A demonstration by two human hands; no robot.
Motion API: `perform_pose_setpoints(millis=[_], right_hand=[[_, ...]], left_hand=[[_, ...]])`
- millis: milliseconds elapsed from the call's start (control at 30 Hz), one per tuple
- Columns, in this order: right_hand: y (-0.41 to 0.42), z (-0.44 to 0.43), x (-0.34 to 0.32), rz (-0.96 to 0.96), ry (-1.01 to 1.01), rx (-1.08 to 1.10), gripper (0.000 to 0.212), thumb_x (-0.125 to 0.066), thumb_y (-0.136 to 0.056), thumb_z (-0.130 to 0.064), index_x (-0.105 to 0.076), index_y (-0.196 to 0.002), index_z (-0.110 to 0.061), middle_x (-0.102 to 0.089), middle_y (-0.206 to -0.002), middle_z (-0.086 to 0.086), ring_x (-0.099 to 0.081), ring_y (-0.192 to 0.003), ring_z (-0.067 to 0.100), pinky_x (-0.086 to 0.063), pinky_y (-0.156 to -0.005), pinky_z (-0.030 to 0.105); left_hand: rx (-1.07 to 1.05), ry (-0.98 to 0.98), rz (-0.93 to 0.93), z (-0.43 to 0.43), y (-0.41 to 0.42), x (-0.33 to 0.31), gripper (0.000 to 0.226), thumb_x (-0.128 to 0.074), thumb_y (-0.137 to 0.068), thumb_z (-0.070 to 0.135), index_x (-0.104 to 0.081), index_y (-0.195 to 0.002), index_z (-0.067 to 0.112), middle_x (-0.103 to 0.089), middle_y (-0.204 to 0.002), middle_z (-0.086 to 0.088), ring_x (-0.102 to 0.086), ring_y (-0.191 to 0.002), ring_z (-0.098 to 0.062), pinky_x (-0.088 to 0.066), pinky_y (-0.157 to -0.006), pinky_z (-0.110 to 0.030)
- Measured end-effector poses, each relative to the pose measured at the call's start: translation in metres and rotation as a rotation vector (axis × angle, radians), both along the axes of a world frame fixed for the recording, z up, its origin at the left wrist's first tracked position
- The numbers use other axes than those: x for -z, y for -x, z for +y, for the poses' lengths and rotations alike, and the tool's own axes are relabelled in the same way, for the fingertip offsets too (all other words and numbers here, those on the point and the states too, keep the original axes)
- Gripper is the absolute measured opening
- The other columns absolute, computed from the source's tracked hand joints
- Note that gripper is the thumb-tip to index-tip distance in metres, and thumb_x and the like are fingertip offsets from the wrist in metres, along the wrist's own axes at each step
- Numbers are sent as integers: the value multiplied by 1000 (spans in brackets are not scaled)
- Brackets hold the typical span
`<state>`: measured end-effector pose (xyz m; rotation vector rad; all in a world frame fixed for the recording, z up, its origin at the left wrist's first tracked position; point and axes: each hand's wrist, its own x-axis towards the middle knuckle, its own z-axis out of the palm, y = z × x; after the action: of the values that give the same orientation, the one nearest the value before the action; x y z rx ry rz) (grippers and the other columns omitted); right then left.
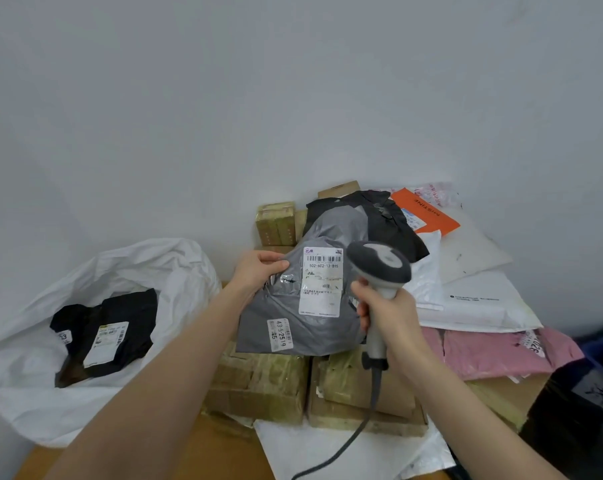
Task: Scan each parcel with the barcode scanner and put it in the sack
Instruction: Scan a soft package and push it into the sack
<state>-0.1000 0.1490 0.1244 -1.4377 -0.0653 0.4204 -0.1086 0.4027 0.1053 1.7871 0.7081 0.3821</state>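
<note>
**Grey parcel held up beside the scanner**

At the far left, the white sack (95,327) sits open, with a black parcel (116,336) bearing a white label lying inside it. Next comes the left hand (258,270), its thumb and fingers pinching the upper left edge of a grey parcel (293,306), which is held up above taped cardboard boxes (262,386). The parcel's white shipping label (321,284) faces the camera. Just right of it, the right hand (388,313) is wrapped around the handle of the barcode scanner (379,268), whose dark head sits beside the label's top corner; its cable trails down toward the table. Farther right lie a white mailer (477,303), an orange packet (426,211) and a pink parcel (501,351).
</note>
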Motion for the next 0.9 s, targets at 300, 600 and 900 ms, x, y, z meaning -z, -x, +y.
perform_pose_setpoints(millis=[300, 600, 900], right_hand=[[30, 1, 5, 64, 47, -93, 21, -69, -86, -17, -60, -71, -5, -56, -46, 4, -44, -34, 12, -37, -40, 23], [38, 3, 4, 48, 84, -113, 27, -68, -85, -15, -56, -63, -6, -54, -45, 5, -43, -33, 13, -36, -39, 22], [40, 2, 4, 15, 99, -123, 32, -68, -84, -15, -55, -57, -7, -53, -44, 4, -42, -33, 14, -35, -39, 22]], left_hand=[[-69, -106, 65, 6, -6, 14, 17, -84, -73, 19, -70, -80, 27, -69, -83, 5, -67, -90, -19, -52, -94, -40], [-101, -95, 102, 6, -7, 20, 27, -82, -74, 22, -75, -99, 16, -73, -95, -5, -68, -95, -25, -52, -94, -46], [-116, -88, 109, 6, -8, 20, 26, -81, -76, 22, -74, -100, 16, -73, -95, -6, -68, -93, -25, -53, -93, -46]])
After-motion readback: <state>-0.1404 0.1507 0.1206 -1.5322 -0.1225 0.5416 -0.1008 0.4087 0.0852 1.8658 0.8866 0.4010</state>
